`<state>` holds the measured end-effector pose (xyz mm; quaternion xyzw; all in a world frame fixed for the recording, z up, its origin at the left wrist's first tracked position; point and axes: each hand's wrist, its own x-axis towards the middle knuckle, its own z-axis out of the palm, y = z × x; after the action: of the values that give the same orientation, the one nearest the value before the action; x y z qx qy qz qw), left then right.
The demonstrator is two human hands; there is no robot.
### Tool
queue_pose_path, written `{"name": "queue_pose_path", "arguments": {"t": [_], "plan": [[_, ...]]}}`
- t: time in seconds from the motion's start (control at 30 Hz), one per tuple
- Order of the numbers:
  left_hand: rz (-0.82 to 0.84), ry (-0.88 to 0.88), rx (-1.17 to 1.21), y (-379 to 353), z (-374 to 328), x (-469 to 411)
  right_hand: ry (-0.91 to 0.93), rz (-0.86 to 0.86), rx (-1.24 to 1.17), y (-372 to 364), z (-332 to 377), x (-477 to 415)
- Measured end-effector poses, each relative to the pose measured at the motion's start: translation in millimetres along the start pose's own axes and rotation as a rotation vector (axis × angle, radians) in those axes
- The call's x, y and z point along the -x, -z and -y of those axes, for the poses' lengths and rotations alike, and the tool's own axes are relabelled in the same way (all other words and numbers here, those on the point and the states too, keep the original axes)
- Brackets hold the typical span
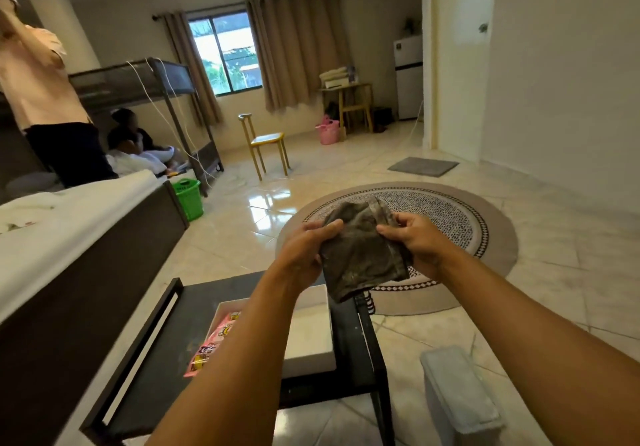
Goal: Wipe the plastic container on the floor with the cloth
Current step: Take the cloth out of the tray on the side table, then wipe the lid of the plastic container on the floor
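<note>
A dark, dirty grey cloth (360, 248) hangs in front of me at chest height, held by both hands. My left hand (304, 251) grips its left edge and my right hand (415, 241) pinches its upper right edge. The plastic container (457, 393), pale grey-white with a lid, stands on the tiled floor at the lower right, below and to the right of my right forearm. Neither hand touches it.
A low black table (194, 352) with a white box (311, 327) and pink packets stands below my arms. A bed (69, 237) runs along the left. A round patterned rug (450, 217) lies ahead, a yellow chair (266, 144) farther back. Two people are at the far left by a bunk bed.
</note>
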<state>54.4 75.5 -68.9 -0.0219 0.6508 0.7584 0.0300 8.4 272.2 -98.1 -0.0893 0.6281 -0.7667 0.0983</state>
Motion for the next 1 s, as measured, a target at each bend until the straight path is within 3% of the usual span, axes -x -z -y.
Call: {"name": "queue_pose_path", "arguments": {"t": [0.13,0.23,0.33,0.63,0.8,1.0], "plan": [[0.181,0.194,0.272,-54,36,6,0.005,-0.081,-0.057,48,-4,25],[0.081,0.259,0.288,-92,69,-1,-0.004,-0.117,-0.060,89,-15,39],[-0.054,0.210,0.117,-124,97,-11,-0.034,-0.169,-0.023,127,-31,54],[-0.194,0.041,-0.333,-176,188,-30,-0.232,-0.231,0.137,198,-104,77],[-0.224,0.036,-0.559,-170,247,-47,-0.319,-0.207,0.321,211,-155,75],[-0.202,0.063,-0.630,-152,307,-55,-0.354,-0.185,0.451,218,-220,65]]}}
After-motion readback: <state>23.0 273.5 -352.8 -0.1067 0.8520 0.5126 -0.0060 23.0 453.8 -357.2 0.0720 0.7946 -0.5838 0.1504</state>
